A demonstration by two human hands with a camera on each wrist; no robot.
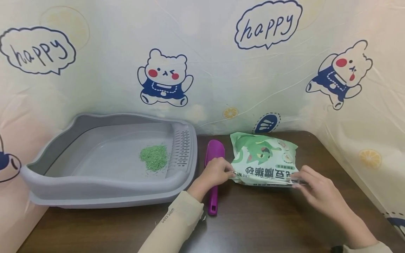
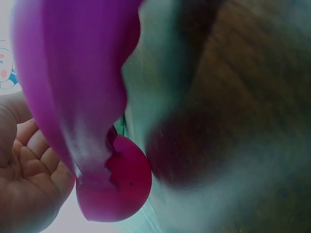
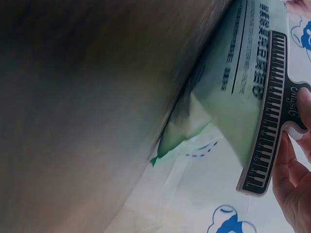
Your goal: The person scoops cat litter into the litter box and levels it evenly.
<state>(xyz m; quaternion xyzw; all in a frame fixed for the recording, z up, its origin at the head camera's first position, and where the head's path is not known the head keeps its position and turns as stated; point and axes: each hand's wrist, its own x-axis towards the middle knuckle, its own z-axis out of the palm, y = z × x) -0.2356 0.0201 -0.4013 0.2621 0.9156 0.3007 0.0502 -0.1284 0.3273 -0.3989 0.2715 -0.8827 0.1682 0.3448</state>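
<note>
A green and white bag of cat litter (image 1: 265,153) lies on the table, its printed cat upside down and its near edge folded. My left hand (image 1: 212,175) pinches the left corner of that edge. With my right hand (image 1: 321,191), I pinch the tab of a bag clip (image 3: 269,121) patterned with piano keys, which lies along the folded edge at the right. Under my left wrist is a purple scoop (image 1: 215,149), its handle pointing toward me; it fills much of the left wrist view, in front of my curled fingers (image 2: 36,158).
A grey litter box (image 1: 110,188) stands on the left, with a small heap of green pellets (image 1: 154,157) on its floor near a slotted panel (image 1: 182,149). The brown table (image 1: 253,221) meets a printed sheet (image 1: 209,80) behind and at the sides.
</note>
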